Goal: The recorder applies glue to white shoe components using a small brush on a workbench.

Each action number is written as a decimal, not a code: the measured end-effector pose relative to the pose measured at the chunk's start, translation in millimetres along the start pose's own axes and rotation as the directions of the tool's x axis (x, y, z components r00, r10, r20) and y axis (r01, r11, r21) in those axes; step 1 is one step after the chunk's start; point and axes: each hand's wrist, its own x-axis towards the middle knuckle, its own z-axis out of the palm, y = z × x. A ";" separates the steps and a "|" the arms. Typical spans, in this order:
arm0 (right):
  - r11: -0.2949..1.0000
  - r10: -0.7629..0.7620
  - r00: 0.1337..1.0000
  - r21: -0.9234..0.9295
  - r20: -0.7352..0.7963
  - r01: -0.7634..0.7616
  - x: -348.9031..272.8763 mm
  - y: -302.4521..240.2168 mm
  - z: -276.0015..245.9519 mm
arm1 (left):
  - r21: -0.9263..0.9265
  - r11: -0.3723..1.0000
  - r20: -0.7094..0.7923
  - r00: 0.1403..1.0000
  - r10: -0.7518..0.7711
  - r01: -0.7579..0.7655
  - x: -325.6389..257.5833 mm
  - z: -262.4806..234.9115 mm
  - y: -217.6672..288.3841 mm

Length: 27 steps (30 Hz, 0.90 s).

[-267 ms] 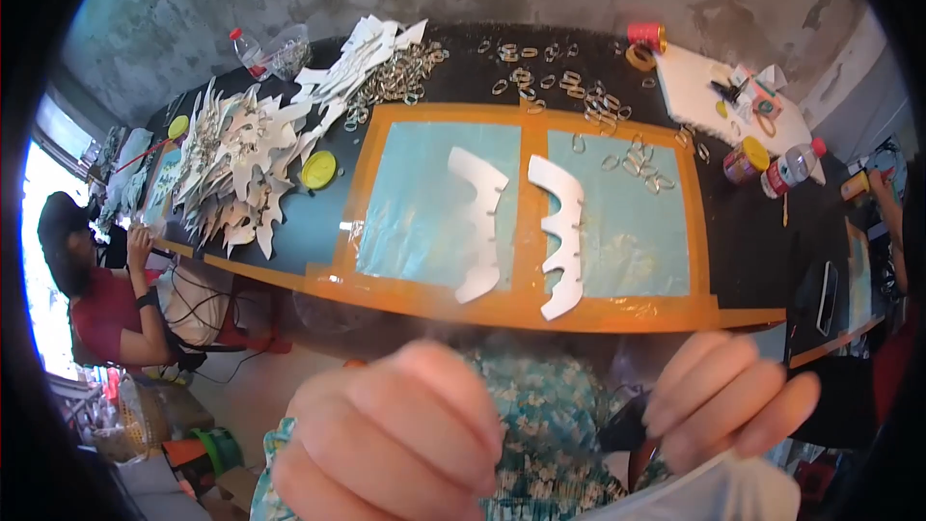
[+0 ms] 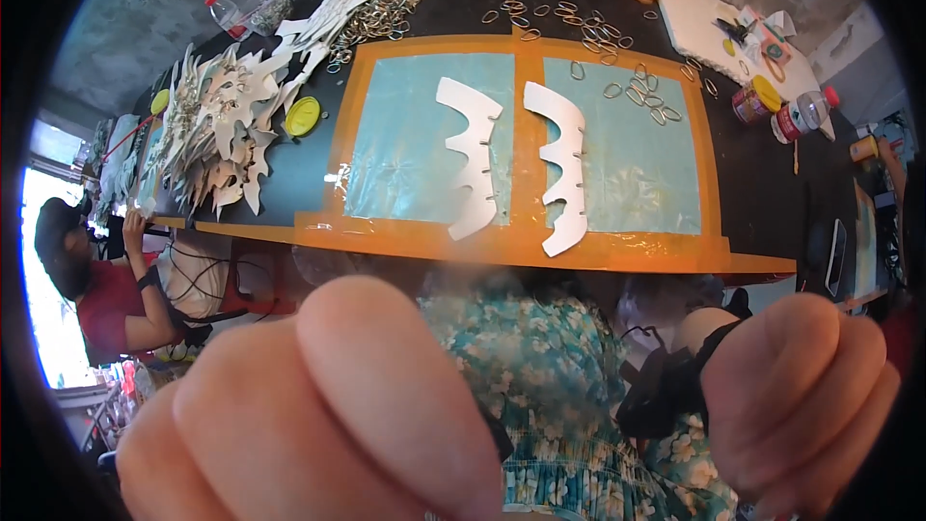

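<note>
Close to the camera, my left hand [image 2: 309, 405] is curled, with its back and knuckles filling the lower left. My right hand [image 2: 796, 396] is also curled, at the lower right, above a black wrist strap [image 2: 666, 388]. What either hand holds, if anything, is hidden. Beyond them on the table lie two white curved pieces [image 2: 474, 159] with scalloped left edges and small slits on the right. One rests mainly on the left blue sheet [image 2: 395, 174], the other [image 2: 571, 174] where the orange tape [image 2: 526, 203] meets the right sheet. Neither hand touches them.
Metal rings [image 2: 603, 34] lie scattered at the back. A heap of pale jagged pieces [image 2: 227, 125] sits left, beside a yellow lid [image 2: 303, 117]. Jars and a bottle [image 2: 799, 120] stand right, near a white board [image 2: 690, 24]. A seated person [image 2: 116, 299] works at far left.
Both hands look larger and farther apart. The table has shifted upward in view. A pale translucent thing beneath my right hand has gone from sight, and the right wrist strap now shows more fully.
</note>
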 end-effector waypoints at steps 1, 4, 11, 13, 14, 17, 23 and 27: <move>0.996 -0.090 0.996 0.030 0.012 0.089 -0.3 0.8 -2.1 | -0.015 0.999 0.011 0.999 -0.042 0.042 0.2 1.2 -1.4; 0.997 0.016 0.975 0.066 0.220 -0.032 6.3 -14.7 -16.3 | -0.051 0.987 0.054 0.987 -0.149 0.151 0.4 7.8 2.6; 0.722 0.375 0.698 0.281 0.610 -0.633 -7.2 23.8 12.5 | -0.064 0.958 0.173 0.949 -0.264 0.278 5.7 -13.9 62.9; 0.672 0.428 0.736 0.360 0.524 -0.647 -36.0 27.5 26.8 | -0.055 0.932 0.198 0.919 -0.341 0.357 3.1 -26.8 70.4; 0.620 0.394 0.770 0.474 0.502 -0.626 -49.6 25.6 36.1 | -0.054 0.918 0.209 0.903 -0.375 0.393 13.8 -25.1 61.6; 0.597 0.323 0.807 0.555 0.495 -0.580 -57.2 37.4 32.0 | -0.022 0.881 0.225 0.861 -0.456 0.472 22.7 -16.2 59.9; 0.482 0.426 0.821 0.673 0.380 -0.561 -52.5 31.9 43.1 | -0.083 0.955 0.107 0.956 -0.274 0.283 3.4 -22.1 37.0; 0.476 0.441 0.766 0.602 0.467 -0.641 -38.2 31.7 34.6 | -0.152 0.987 0.219 0.976 -0.014 0.048 4.1 -26.1 36.0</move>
